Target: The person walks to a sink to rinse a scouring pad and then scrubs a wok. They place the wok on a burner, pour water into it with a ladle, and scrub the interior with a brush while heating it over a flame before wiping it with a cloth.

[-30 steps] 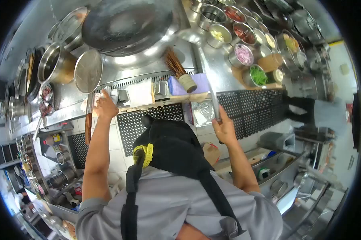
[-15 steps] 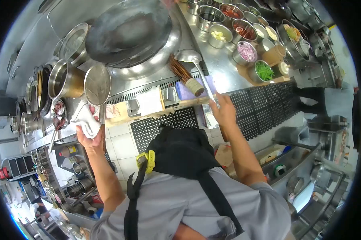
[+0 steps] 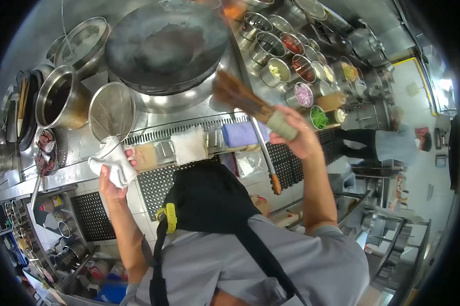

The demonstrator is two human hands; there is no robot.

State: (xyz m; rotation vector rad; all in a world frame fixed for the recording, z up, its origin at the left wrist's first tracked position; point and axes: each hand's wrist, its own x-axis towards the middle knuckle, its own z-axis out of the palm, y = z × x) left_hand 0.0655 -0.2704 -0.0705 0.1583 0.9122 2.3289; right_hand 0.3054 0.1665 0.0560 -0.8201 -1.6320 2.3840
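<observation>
A folded white cloth (image 3: 112, 160) is held in my left hand (image 3: 111, 187), thumb and fingers pressed round it, at the counter's front edge. My right hand (image 3: 304, 138) grips the wrapped end of a bamboo wok brush (image 3: 245, 99); its bristles, smeared by motion, point towards the wok (image 3: 163, 43). Below the brush lies a ladle (image 3: 260, 140), its wooden-ended handle sticking out past the counter edge. The brush partly hides the ladle's bowl. A round wire strainer (image 3: 112, 112) rests just beyond the cloth.
Folded white (image 3: 188, 145) and purple (image 3: 242, 133) towels lie along the counter's front. A deep metal pot (image 3: 77, 109) stands at left. Several ingredient tins, including one of green vegetables (image 3: 319, 118), stand at right. A person (image 3: 393, 145) is farther off to the right.
My right hand has left the ladle's handle and lifted the wok brush off the counter. The left hand still holds the cloth. The view has turned somewhat.
</observation>
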